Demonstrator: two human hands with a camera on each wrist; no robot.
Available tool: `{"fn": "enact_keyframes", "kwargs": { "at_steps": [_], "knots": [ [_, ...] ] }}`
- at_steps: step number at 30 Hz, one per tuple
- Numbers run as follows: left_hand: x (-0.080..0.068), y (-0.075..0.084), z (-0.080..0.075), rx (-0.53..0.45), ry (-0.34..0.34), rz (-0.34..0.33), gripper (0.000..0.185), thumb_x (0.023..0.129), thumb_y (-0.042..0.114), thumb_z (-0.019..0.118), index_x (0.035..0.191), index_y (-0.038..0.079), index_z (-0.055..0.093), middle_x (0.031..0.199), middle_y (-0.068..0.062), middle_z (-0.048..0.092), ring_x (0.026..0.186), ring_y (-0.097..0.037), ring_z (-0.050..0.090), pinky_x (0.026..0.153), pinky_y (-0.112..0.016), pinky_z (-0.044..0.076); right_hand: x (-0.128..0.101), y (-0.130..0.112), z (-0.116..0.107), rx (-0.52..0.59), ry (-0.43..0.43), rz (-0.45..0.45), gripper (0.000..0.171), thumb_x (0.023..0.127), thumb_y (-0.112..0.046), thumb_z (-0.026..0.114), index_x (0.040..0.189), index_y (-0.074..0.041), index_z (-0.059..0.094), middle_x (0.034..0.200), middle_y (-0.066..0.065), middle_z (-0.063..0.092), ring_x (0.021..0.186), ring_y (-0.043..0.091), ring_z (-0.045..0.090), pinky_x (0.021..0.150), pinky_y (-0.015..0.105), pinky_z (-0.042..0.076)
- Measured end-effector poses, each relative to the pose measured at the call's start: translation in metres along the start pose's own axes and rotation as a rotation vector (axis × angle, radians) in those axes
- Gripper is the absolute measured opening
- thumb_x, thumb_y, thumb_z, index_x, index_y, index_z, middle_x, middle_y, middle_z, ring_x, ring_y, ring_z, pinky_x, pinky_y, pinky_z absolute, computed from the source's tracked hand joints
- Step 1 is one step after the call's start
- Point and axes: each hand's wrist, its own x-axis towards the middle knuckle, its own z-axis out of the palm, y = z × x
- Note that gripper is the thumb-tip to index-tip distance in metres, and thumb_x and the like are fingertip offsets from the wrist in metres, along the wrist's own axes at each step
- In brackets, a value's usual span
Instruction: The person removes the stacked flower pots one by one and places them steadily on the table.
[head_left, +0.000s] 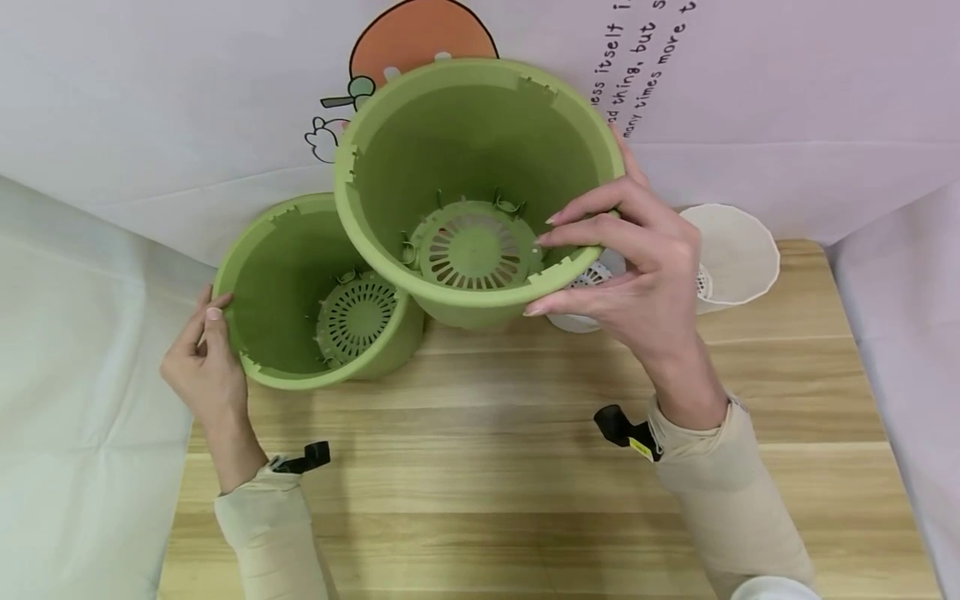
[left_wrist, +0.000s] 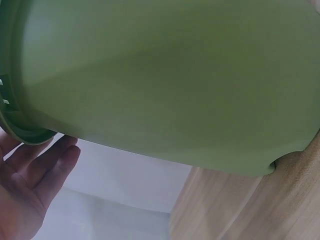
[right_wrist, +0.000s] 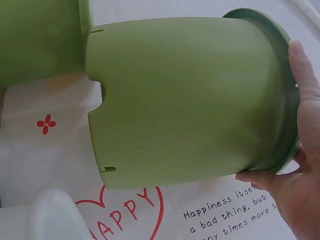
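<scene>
The raised green pot (head_left: 480, 183) is tipped mouth-up toward the head camera, held above the far part of the wooden surface (head_left: 525, 467). The right hand (head_left: 637, 267) is clamped on its rim, fingers curled inside and over the edge. A second green pot (head_left: 315, 292) stands tilted just left of it, its rim overlapped by the raised one; the left hand (head_left: 206, 362) rests against its outer rim with fingers fairly straight.

Only the right wrist view shows the raised pot's outer wall and notched base, clear of the printed cloth (right_wrist: 55, 150). White pots (head_left: 738, 254) sit behind the right hand. Open wood lies toward the near edge.
</scene>
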Motion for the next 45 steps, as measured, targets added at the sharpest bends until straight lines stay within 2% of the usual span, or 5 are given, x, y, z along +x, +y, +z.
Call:
{"fn": "enact_keyframes", "kwargs": {
  "at_steps": [7, 14, 26, 35, 45],
  "knots": [
    [-0.003, 0.009, 0.0, -0.026, 0.012, 0.002, 0.029, 0.101, 0.02, 0.059, 0.109, -0.003, 0.075, 0.127, -0.009, 0.067, 0.121, -0.017, 0.061, 0.045, -0.009, 0.032, -0.004, 0.0, -0.002, -0.007, 0.005, 0.012, 0.065, 0.067, -0.056, 0.083, 0.066, 0.007, 0.07, 0.069, 0.02, 0.061, 0.081, 0.013, 0.064, 0.117, 0.058, 0.024],
    [0.001, -0.004, 0.0, -0.031, 0.014, -0.013, 0.027, 0.101, 0.022, 0.06, 0.112, 0.002, 0.075, 0.128, -0.005, 0.066, 0.125, -0.016, 0.058, 0.068, -0.011, 0.048, -0.011, 0.004, -0.003, -0.012, -0.016, 0.029, 0.064, 0.065, -0.055, 0.083, 0.067, 0.007, 0.07, 0.071, 0.02, 0.061, 0.113, 0.049, 0.057, 0.117, 0.058, 0.023],
    [0.001, -0.002, 0.001, -0.06, 0.023, -0.006, 0.025, 0.1, 0.015, 0.059, 0.109, -0.002, 0.075, 0.126, -0.008, 0.067, 0.125, -0.018, 0.058, 0.047, -0.01, 0.033, -0.023, 0.012, -0.001, -0.057, -0.042, 0.029, 0.061, 0.066, -0.055, 0.083, 0.069, 0.005, 0.072, 0.074, 0.018, 0.064, 0.102, 0.027, 0.065, 0.117, 0.059, 0.023],
    [0.008, -0.013, -0.001, -0.052, 0.037, -0.024, 0.025, 0.1, 0.018, 0.061, 0.109, 0.001, 0.075, 0.126, -0.006, 0.067, 0.125, -0.017, 0.058, 0.093, -0.022, 0.052, -0.031, 0.021, 0.003, -0.065, -0.049, 0.027, 0.062, 0.065, -0.056, 0.083, 0.07, 0.005, 0.073, 0.075, 0.017, 0.065, 0.092, 0.022, 0.066, 0.117, 0.06, 0.023],
    [0.01, -0.021, -0.004, -0.052, 0.05, -0.034, 0.024, 0.1, 0.018, 0.061, 0.109, 0.001, 0.076, 0.127, -0.006, 0.067, 0.124, -0.017, 0.059, 0.093, -0.023, 0.052, -0.03, 0.02, 0.009, -0.042, -0.046, 0.013, 0.06, 0.066, -0.055, 0.083, 0.072, 0.005, 0.073, 0.075, 0.017, 0.065, 0.095, 0.024, 0.065, 0.117, 0.061, 0.022]
  ]
}}
